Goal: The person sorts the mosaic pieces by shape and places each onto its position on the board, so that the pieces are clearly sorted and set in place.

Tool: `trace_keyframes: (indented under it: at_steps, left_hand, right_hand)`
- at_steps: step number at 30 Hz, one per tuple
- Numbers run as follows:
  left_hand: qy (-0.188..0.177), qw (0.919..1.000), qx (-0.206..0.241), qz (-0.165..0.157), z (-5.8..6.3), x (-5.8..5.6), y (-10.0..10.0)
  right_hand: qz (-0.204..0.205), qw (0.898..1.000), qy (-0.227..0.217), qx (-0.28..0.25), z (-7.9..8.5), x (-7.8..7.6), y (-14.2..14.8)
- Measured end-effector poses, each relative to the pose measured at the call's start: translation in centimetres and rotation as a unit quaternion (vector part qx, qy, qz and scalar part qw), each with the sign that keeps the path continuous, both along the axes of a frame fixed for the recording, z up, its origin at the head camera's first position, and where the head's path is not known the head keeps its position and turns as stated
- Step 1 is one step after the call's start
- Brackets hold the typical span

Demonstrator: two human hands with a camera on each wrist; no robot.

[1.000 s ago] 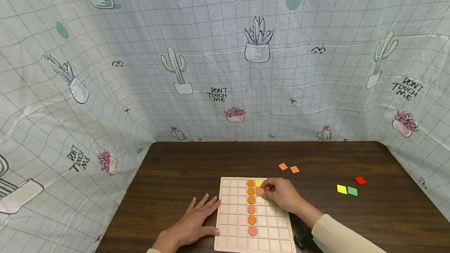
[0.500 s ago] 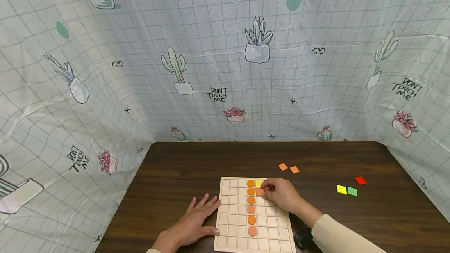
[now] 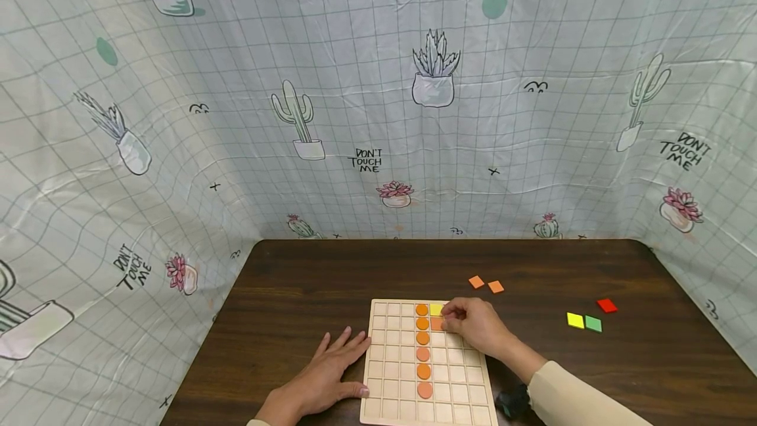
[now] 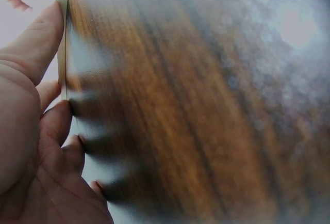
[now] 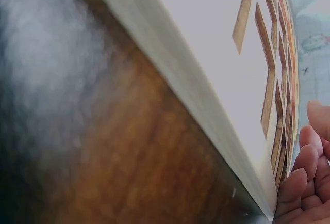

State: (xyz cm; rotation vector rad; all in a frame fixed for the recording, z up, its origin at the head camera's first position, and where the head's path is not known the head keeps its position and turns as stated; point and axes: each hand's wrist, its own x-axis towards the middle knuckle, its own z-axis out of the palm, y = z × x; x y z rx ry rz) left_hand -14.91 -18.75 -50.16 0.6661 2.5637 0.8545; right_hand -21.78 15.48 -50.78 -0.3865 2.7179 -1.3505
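Note:
A pale wooden grid board (image 3: 390, 406) lies on the dark table. Down one column runs a line of several round orange discs (image 3: 422, 338). Beside the top of that column sit a yellow square tile (image 3: 435, 309) and, just below it, an orange square tile (image 3: 436, 324). My right hand (image 3: 479, 327) hovers at the orange tile's right side with bent fingers; whether the tips still touch it is hard to tell. My left hand (image 3: 322, 373) rests spread on the table, its fingertips and thumb against the board's left edge (image 4: 63, 38).
Two orange square tiles (image 3: 486, 284) lie behind the board. Farther right are a yellow tile (image 3: 575, 320), a green tile (image 3: 593, 324) and a red tile (image 3: 606, 306). A cactus-printed curtain (image 3: 378, 117) encloses the table's back and sides.
My right hand has shifted slightly right, showing a little more of the orange and yellow tiles. My left hand and the board have stayed in place.

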Motion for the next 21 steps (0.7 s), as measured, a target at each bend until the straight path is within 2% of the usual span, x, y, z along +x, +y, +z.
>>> trace_keyframes:
  at_steps: [6, 11, 21]
  left_hand:
    - [-0.001, 1.0000, 0.004, 0.000, 0.0, 0.0, 0.0]
    - [-0.001, 1.0000, 0.008, 0.000, 0.0, 0.0, -0.1]
    - [-0.005, 1.0000, 0.007, 0.000, 0.1, 0.0, -0.1]
  right_hand:
    - [-0.011, 1.000, 0.000, -0.006, 0.3, -0.4, 0.5]
    - [-0.027, 0.999, 0.010, 0.017, 0.5, -1.1, 1.3]
    - [-0.044, 0.997, 0.037, 0.044, 1.2, -3.2, 5.3]
